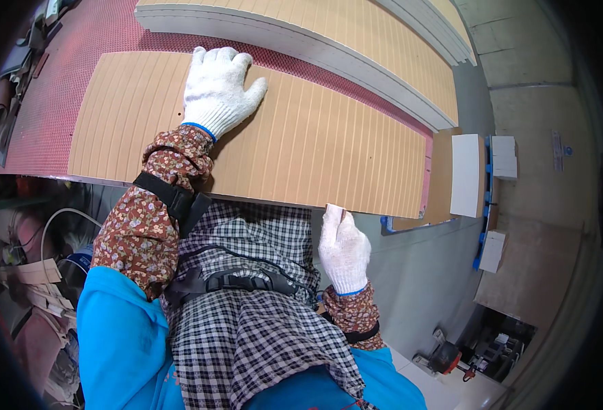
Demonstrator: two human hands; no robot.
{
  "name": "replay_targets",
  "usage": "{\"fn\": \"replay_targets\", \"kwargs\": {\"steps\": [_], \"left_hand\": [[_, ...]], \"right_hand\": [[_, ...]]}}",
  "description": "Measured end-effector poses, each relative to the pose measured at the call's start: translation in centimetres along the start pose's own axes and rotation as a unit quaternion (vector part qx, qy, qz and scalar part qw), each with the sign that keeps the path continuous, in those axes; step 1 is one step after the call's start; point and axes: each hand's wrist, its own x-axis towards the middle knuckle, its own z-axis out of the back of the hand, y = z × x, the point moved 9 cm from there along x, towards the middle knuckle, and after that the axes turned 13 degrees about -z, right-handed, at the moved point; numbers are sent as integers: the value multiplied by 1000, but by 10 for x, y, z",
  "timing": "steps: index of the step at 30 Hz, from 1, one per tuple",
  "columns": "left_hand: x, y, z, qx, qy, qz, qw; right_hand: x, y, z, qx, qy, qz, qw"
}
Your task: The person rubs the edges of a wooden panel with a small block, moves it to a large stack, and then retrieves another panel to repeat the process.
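A long tan board (301, 137) with parallel grooves across its face lies on the table in front of me. My left hand (219, 89), in a white knit glove with a blue cuff edge, rests flat on the board near its far edge, fingers and thumb apart. At the board's near edge, towards the right end, my right hand (344, 249) is closed in a matching glove. A small brown piece (343, 214) shows between its fingers; its kind is too small to make out. The right fingertips meet or nearly meet the board's edge.
Stacks of similar grooved boards (356, 48) stand beyond the board. Red mesh-like matting (76, 82) covers the tabletop. Dark sheets and rolls (4, 102) line the far left edge. To the right, white-sided stacks (467, 174) sit by a blue pallet (483, 239).
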Motion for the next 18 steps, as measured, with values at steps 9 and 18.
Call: {"fn": "replay_targets", "kwargs": {"steps": [9,18], "left_hand": [[-2,1,0,6,-16,-3,1000],[-1,0,0,-6,-11,-1,1000]], "right_hand": [[22,11,2,-57,-23,40,997],[152,42,7,-153,-122,148,969]]}}
